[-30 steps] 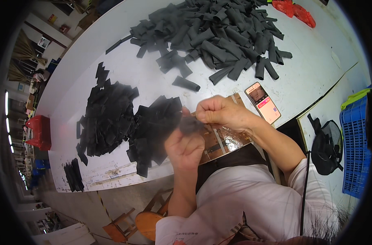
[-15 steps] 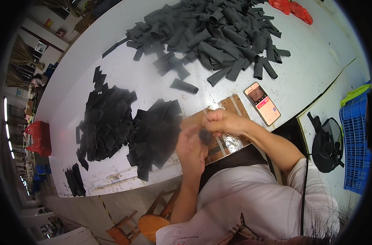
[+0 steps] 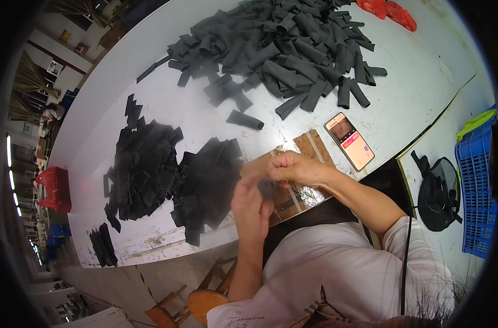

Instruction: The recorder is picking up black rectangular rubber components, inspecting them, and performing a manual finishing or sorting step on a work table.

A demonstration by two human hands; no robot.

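Observation:
My left hand point(image 3: 250, 208) and my right hand point(image 3: 297, 167) meet over a brown board point(image 3: 309, 143) at the table's near edge. Between them is a small dark grey fabric piece point(image 3: 267, 188), blurred and bunched or rolled up. My left fingers curl around it, smeared by motion. The right hand is closed, its thumb and forefinger pinched at the piece's upper side. Flat black fabric pieces lie in a near pile point(image 3: 205, 183) beside my left hand and a second pile point(image 3: 145, 169) further left. A single dark grey fabric tube point(image 3: 245, 119) rests beyond the board.
A large heap of dark grey fabric tubes point(image 3: 292, 60) covers the table's far side. Right of the board lies a lit phone point(image 3: 349, 141). A red bag point(image 3: 53, 188) sits at the left edge, a blue crate point(image 3: 477, 191) at the right. A wooden stool point(image 3: 205, 303) stands below.
Both hands have shifted slightly left with the fabric piece between them. The left fingers are more blurred. The piles and phone lie as before, apart from a slight shift of the view.

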